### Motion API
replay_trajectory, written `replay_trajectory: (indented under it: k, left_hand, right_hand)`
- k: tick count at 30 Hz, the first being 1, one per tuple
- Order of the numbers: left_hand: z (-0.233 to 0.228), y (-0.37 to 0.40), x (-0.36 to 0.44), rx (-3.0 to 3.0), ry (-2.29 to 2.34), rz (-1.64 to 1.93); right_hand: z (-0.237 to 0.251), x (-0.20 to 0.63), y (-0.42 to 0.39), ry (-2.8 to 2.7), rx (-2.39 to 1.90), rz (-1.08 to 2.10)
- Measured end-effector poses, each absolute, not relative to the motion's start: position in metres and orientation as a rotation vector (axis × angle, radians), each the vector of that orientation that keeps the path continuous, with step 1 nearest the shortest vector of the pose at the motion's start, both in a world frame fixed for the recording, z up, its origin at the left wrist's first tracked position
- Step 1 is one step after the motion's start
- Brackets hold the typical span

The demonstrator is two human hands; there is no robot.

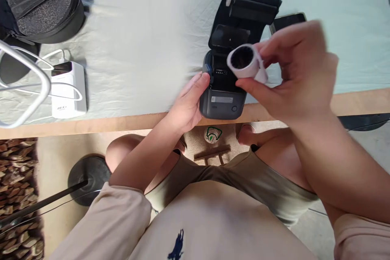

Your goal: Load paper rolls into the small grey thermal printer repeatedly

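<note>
- Nearest, on the floor at 8 o'clock from a dark grey plastic device with rounded corners [224,105], sits a flat black round base [79,195] with a slanting pole.
- Next comes the wood-edged counter [137,121], covered in pale cloth.
- At its near edge the left hand [189,103] clasps the device's left flank, thumb by a blue latch [208,68]; the device lies at that hand's 3 o'clock, long axis running from 6 to just past 12, hinged black lid [227,18] thrown back.
- At 9 o'clock, well apart, stands a white block with a glossy black panel [67,103], joined to a looping white cable [46,85].
- A small white hollow roll [250,73] partly covers the device's bay, its dark mouth facing 10 o'clock, axis 10 to 4; whether it touches the bay, I cannot tell.
- The right hand [300,75], blurred, pinches the roll between thumb and fingers; the roll is at its 9 o'clock, the left hand's 2.
- Beyond, at 2 o'clock, a dark flat rectangular slab [288,20] is partly hidden by the right hand.
- Farther, at 10, rests a black fabric case [42,12].
</note>
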State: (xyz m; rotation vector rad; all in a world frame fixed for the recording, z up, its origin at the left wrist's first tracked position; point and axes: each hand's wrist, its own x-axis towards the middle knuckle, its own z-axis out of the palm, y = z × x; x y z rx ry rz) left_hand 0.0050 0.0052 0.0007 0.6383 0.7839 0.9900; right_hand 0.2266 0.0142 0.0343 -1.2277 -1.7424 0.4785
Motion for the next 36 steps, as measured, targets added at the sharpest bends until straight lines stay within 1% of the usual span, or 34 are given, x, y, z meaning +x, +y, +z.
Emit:
replay_trajectory:
  k: [3, 8, 13, 15, 18, 21, 24, 26, 29, 30, 33, 36]
  left_hand:
    - [0.004, 0.003, 0.006, 0.624, 0.829, 1.011]
    - [0.002, 0.001, 0.007, 0.661, 0.795, 0.996]
    - [0.000, 0.006, 0.006, 0.635, 0.800, 0.971]
    - [0.000, 0.007, 0.004, 0.635, 0.797, 0.943]
    - [-0.002, 0.006, 0.000, 0.686, 0.790, 0.951]
    - [-0.003, 0.004, -0.003, 0.723, 0.830, 0.951]
    - [-0.001, 0.004, -0.002, 0.712, 0.846, 0.969]
    - [0.000, 0.003, -0.001, 0.716, 0.841, 0.979]
    - [0.002, 0.004, 0.000, 0.735, 0.847, 0.963]
    - [0.002, 0.004, -0.001, 0.740, 0.851, 0.954]
    - [0.001, 0.004, -0.003, 0.743, 0.863, 0.936]
    - [-0.001, 0.003, -0.004, 0.733, 0.862, 0.945]
  right_hand:
    - [0.034, 0.218, 0.010, -1.951, -1.211, 0.267]
    - [0.029, 0.222, 0.016, -2.129, -1.297, 0.201]
    - [0.023, 0.210, 0.008, -2.001, -1.004, 0.095]
    - [0.019, 0.206, 0.003, -2.022, -0.908, 0.102]
    - [0.019, 0.205, 0.001, -2.066, -0.846, 0.200]
    - [0.023, 0.209, 0.005, -1.991, -0.915, 0.270]
    - [0.024, 0.214, 0.012, -1.779, -1.009, 0.199]
    - [0.023, 0.218, 0.017, -1.670, -1.059, 0.317]
    - [0.024, 0.222, 0.023, -1.583, -1.039, 0.666]
    - [0.024, 0.223, 0.024, -1.544, -1.028, 0.732]
    - [0.023, 0.221, 0.024, -1.420, -1.068, 0.793]
    - [0.010, 0.212, 0.023, -1.436, -1.088, 0.875]
